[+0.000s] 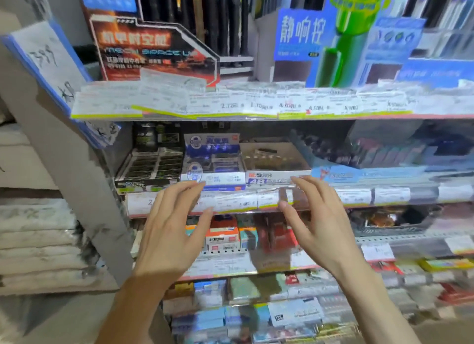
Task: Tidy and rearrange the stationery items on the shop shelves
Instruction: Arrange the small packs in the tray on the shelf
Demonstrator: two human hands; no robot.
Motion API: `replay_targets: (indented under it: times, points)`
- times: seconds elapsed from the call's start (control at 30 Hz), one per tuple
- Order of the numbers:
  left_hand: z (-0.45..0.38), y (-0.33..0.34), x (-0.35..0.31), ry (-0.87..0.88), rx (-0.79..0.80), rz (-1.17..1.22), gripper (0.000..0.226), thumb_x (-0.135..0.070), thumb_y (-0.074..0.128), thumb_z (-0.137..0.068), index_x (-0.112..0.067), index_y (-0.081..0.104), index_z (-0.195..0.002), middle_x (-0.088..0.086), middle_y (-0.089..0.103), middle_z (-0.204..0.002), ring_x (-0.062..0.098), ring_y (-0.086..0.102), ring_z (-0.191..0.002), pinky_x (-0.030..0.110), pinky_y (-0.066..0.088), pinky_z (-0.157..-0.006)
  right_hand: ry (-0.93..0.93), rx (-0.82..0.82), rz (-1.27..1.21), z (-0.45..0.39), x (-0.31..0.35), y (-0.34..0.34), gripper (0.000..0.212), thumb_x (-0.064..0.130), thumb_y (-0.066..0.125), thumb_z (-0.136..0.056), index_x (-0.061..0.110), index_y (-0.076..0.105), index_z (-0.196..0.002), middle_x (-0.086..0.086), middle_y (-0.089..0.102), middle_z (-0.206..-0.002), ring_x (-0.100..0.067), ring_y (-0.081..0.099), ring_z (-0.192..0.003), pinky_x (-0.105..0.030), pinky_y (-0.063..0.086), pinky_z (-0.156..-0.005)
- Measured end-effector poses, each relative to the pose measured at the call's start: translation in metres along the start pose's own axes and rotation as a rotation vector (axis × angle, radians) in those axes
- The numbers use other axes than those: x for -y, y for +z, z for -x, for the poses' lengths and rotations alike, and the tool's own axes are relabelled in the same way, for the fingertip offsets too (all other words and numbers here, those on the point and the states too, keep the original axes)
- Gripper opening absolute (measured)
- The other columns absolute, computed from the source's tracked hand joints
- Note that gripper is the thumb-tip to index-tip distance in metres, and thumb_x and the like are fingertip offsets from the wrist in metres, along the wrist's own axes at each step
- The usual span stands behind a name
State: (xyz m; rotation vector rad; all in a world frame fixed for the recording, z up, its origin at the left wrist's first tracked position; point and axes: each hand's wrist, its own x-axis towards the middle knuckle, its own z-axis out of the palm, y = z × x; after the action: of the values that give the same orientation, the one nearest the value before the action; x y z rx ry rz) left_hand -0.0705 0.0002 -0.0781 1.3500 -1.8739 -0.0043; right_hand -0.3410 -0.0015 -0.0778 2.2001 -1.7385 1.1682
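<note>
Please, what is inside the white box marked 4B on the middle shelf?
The white 4B box stands open on top. Inside is a dark, brownish mass of small items, too blurred to identify. Its front wall hides the lower part. Both hands, left and right, are open and empty.

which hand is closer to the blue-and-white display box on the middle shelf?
Left. The left hand has its fingertips at the lower front edge of the blue-and-white display box. The right hand is off to its right, fingertips in front of the neighbouring 4B box.

My left hand (169,231) and right hand (318,223): both bare. No rings, watch or gloves. My forearms uncovered, no sleeve in view; nails short, unpainted.
</note>
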Motion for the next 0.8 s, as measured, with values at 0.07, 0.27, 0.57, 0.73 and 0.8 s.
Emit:
replay_targets:
  times: [0.07, 0.27, 0.57, 0.73, 0.8]
  points:
    - [-0.010, 0.005, -0.004, -0.014, -0.008, -0.052, 0.046, -0.042, 0.049, -0.096, -0.022, 0.053, -0.137, -0.007, 0.046, -0.136, 0.011, 0.040, -0.130, 0.009, 0.020, -0.106, -0.055, 0.002, 0.010, -0.020, -0.011, -0.005, 0.051, 0.049, 0.050, -0.095, 0.016, 0.055, -0.134, -0.004, 0.053, -0.133, -0.025, 0.051, -0.123, -0.043, 0.043, -0.102]
    - [-0.025, 0.009, -0.006, -0.047, 0.003, -0.165, 0.046, -0.039, 0.051, -0.095, -0.020, 0.055, -0.136, -0.004, 0.046, -0.136, 0.017, 0.040, -0.130, 0.033, 0.033, -0.106, -0.195, 0.076, 0.131, -0.068, -0.025, -0.006, 0.044, 0.047, 0.049, -0.096, 0.013, 0.063, -0.120, -0.010, 0.061, -0.102, -0.034, 0.058, -0.096, -0.047, 0.050, -0.084]
    - [-0.030, 0.010, 0.012, -0.068, 0.016, -0.226, 0.047, -0.045, 0.046, -0.094, -0.022, 0.058, -0.134, -0.004, 0.046, -0.134, 0.018, 0.041, -0.124, 0.036, 0.036, -0.098, -0.190, 0.423, 0.023, -0.134, -0.010, -0.004, 0.016, 0.029, 0.061, -0.092, 0.023, 0.072, -0.102, 0.002, 0.069, -0.104, -0.022, 0.064, -0.094, -0.036, 0.053, -0.082]
    - [-0.031, 0.014, 0.022, -0.019, -0.008, -0.221, 0.046, -0.043, 0.044, -0.095, -0.020, 0.061, -0.131, 0.001, 0.050, -0.130, 0.021, 0.044, -0.120, 0.039, 0.038, -0.096, -0.109, 0.625, 0.047, -0.156, -0.008, 0.003, 0.012, 0.027, 0.070, -0.087, 0.027, 0.076, -0.098, 0.008, 0.073, -0.102, -0.015, 0.066, -0.095, -0.030, 0.052, -0.086]
    - [-0.031, 0.013, 0.024, 0.000, -0.012, -0.208, 0.045, -0.042, 0.045, -0.095, -0.020, 0.060, -0.132, 0.001, 0.050, -0.129, 0.020, 0.044, -0.120, 0.038, 0.038, -0.096, -0.082, 0.638, 0.016, -0.157, -0.008, 0.004, 0.012, 0.024, 0.073, -0.086, 0.026, 0.077, -0.097, 0.009, 0.074, -0.100, -0.012, 0.067, -0.092, -0.029, 0.053, -0.086]
